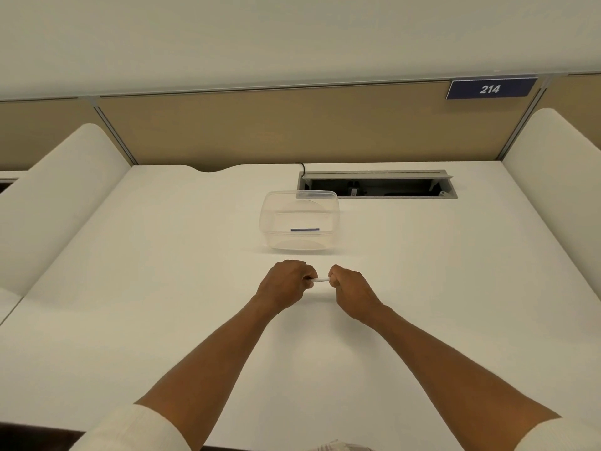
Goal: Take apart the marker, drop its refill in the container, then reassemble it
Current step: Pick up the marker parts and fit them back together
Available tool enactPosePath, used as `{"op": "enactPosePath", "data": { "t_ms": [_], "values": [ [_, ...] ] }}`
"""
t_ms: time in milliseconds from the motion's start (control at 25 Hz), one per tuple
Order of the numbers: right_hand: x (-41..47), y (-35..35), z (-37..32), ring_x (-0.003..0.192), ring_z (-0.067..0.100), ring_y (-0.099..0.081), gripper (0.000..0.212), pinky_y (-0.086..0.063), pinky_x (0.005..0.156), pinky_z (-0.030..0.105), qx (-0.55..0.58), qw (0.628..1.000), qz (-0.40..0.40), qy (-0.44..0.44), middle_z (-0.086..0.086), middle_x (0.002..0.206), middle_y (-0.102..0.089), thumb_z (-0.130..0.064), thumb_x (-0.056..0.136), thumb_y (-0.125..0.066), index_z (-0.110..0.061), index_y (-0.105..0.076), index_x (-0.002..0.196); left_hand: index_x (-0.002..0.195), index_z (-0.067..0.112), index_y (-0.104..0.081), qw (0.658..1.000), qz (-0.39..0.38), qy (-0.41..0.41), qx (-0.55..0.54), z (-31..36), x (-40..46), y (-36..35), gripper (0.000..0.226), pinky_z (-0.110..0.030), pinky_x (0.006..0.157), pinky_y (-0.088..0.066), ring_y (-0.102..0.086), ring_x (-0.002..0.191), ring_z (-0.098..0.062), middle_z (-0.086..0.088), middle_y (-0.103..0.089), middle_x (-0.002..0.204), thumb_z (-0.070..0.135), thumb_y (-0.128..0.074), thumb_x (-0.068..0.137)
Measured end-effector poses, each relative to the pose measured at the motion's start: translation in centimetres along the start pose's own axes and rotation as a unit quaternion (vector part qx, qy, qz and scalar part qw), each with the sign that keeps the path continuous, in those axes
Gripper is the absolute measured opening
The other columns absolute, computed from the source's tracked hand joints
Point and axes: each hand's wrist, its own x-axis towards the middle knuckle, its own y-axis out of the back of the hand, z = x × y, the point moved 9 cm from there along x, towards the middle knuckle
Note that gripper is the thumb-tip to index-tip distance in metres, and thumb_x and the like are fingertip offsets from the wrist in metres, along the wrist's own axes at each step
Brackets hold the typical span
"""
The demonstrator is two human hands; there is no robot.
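A white marker point(320, 280) is held level above the white desk point(162, 288), one end in each fist. My left hand point(286, 284) is closed on its left end and my right hand point(349, 288) on its right end. Only a short white stretch of the barrel shows between the fists; both ends are hidden. Just beyond my hands stands a clear plastic container point(300, 222) without a lid. Inside it lies a thin blue refill point(305, 229).
An open cable hatch point(377, 185) is cut into the desk behind the container, with a black cable at its left corner. White side partitions point(58, 196) rise left and right. A tan back panel carries a blue sign reading 214 point(490, 89).
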Motion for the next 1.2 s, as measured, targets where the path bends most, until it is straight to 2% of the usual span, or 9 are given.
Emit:
{"op": "enactPosePath", "data": {
  "t_ms": [160, 280, 360, 440, 640, 800, 1000, 1120, 1200],
  "values": [
    [0.1, -0.4, 1.2, 0.057, 0.019, -0.03, 0.031, -0.029, 0.056, 0.036, 0.194, 0.973, -0.027, -0.12, 0.0, 0.061, -0.037, -0.019, 0.093, -0.038, -0.017, -0.04, 0.062, 0.1, 0.02, -0.072, 1.0, 0.012, -0.015, 0.011, 0.4, 0.0, 0.3, 0.013, -0.037, 0.072, -0.05, -0.061, 0.082, -0.021, 0.003, -0.07, 0.089, 0.019, -0.063, 0.091],
    [-0.1, -0.7, 1.4, 0.046, 0.015, -0.028, 0.037, -0.028, 0.048, 0.027, 0.283, 0.941, -0.049, -0.18, 0.0, 0.058, -0.035, -0.024, 0.097, -0.04, -0.016, -0.04, 0.061, 0.101, 0.02, -0.072, 0.999, 0.017, -0.023, 0.017, 0.5, 0.2, 0.5, 0.013, -0.037, 0.071, -0.05, -0.062, 0.083, -0.022, 0.002, -0.07, 0.089, 0.019, -0.063, 0.091],
    [0.1, 0.3, 1.3, 0.044, 0.015, -0.039, 0.044, -0.035, 0.048, 0.026, 0.235, 0.961, -0.017, -0.144, -0.003, 0.055, -0.045, -0.033, 0.102, -0.042, -0.012, -0.048, 0.064, 0.101, 0.02, -0.072, 1.0, 0.018, -0.014, 0.01, 0.3, 0.4, 0.7, 0.013, -0.037, 0.071, -0.05, -0.061, 0.083, -0.022, 0.002, -0.069, 0.088, 0.018, -0.063, 0.091],
    [0.4, 1.5, 1.0, 0.052, 0.015, -0.043, 0.037, -0.038, 0.054, 0.027, 0.164, 0.983, 0.018, -0.081, -0.004, 0.058, -0.051, -0.033, 0.101, -0.048, -0.014, -0.054, 0.07, 0.102, 0.021, -0.072, 1.0, 0.017, -0.01, 0.011, 0.0, 0.5, 0.9, 0.014, -0.038, 0.072, -0.05, -0.06, 0.085, -0.023, 0.001, -0.07, 0.09, 0.019, -0.063, 0.092],
    [0.7, 2.8, -0.7, 0.062, 0.018, -0.043, 0.023, -0.035, 0.057, 0.033, 0.015, 0.999, 0.008, 0.039, -0.006, 0.063, -0.049, -0.026, 0.099, -0.05, -0.014, -0.053, 0.078, 0.101, 0.021, -0.072, 1.0, 0.013, -0.012, -0.001, -0.1, 0.6, 0.8, 0.013, -0.039, 0.072, -0.05, -0.06, 0.085, -0.023, 0.001, -0.07, 0.089, 0.019, -0.064, 0.091],
    [1.0, 2.3, 0.3, 0.059, 0.018, -0.034, 0.035, -0.029, 0.057, 0.035, 0.095, 0.994, 0.004, -0.049, 0.002, 0.06, -0.04, -0.024, 0.097, -0.046, -0.011, -0.04, 0.065, 0.098, 0.023, -0.072, 0.999, 0.03, -0.005, -0.024, 0.2, 0.8, 1.1, 0.011, -0.037, 0.073, -0.051, -0.061, 0.083, -0.02, 0.004, -0.07, 0.088, 0.021, -0.067, 0.088],
    [0.1, 0.6, 1.2, 0.043, 0.012, -0.028, 0.036, -0.026, 0.046, 0.026, 0.297, 0.933, -0.059, -0.196, -0.004, 0.053, -0.037, -0.03, 0.092, -0.047, -0.018, -0.042, 0.059, 0.1, 0.022, -0.071, 1.0, 0.021, -0.018, -0.009, 0.3, 0.7, 0.8, 0.012, -0.037, 0.073, -0.05, -0.061, 0.084, -0.02, 0.003, -0.07, 0.091, 0.022, -0.068, 0.088],
    [0.4, 1.8, 0.4, 0.047, 0.011, -0.039, 0.038, -0.035, 0.051, 0.025, 0.197, 0.974, -0.035, -0.105, -0.007, 0.056, -0.048, -0.034, 0.1, -0.045, -0.014, -0.05, 0.067, 0.098, 0.021, -0.071, 1.0, 0.015, -0.015, -0.01, 0.1, 0.8, 1.0, 0.011, -0.038, 0.073, -0.05, -0.061, 0.083, -0.021, 0.002, -0.07, 0.089, 0.021, -0.067, 0.088],
    [0.5, 2.4, 0.0, 0.057, 0.013, -0.042, 0.028, -0.036, 0.056, 0.029, 0.108, 0.993, -0.025, -0.034, -0.007, 0.063, -0.052, -0.031, 0.1, -0.047, -0.016, -0.051, 0.076, 0.096, 0.021, -0.071, 1.0, 0.013, -0.015, -0.014, -0.1, 1.0, 1.2, 0.009, -0.039, 0.072, -0.051, -0.06, 0.082, -0.021, 0.002, -0.069, 0.088, 0.021, -0.068, 0.088]
  ]
}}
